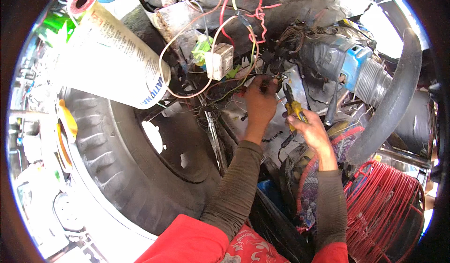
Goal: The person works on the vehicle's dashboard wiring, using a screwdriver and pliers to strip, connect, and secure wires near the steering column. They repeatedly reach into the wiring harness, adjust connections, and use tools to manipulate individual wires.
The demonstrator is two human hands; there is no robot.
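Observation:
My left hand is closed among dark wires in the middle of the view, its fingertips curled and pinched on them, partly shadowed. Just to its right, my right hand grips yellow-handled pliers, their dark jaws pointing up beside the left fingertips. Above and left of my hands, a small white boxy part hangs beside a bright green piece, with loops of pink, red, yellow and grey wire around it. A pale metal plate lies behind the plier jaws.
A large tyre fills the left, under a white cylinder with a red end. At right are a blue-banded, tape-wrapped assembly, a thick black curved hose and a red coiled wire piece. A bent metal panel spans the top.

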